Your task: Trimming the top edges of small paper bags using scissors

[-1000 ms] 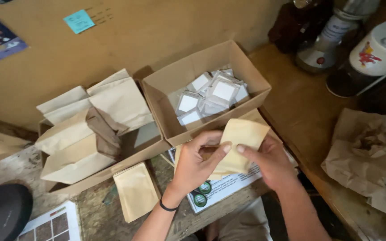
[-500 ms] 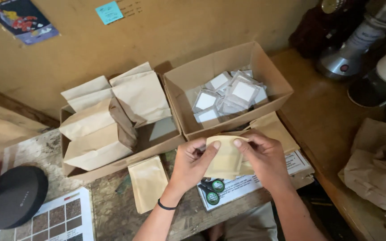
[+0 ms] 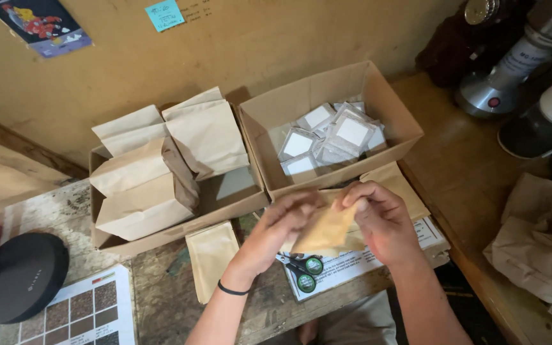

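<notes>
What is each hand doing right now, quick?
Left hand: closed, pinching the small kraft paper pouch at its top edge.
Right hand: closed on the same pouch, fingers gripping its upper right side.

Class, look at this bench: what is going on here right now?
A person's left hand and right hand together hold a small flat brown paper pouch above the workbench. Behind them one cardboard box holds white sachets; another holds upright paper bags. A spare pouch lies flat beside the left wrist.
</notes>
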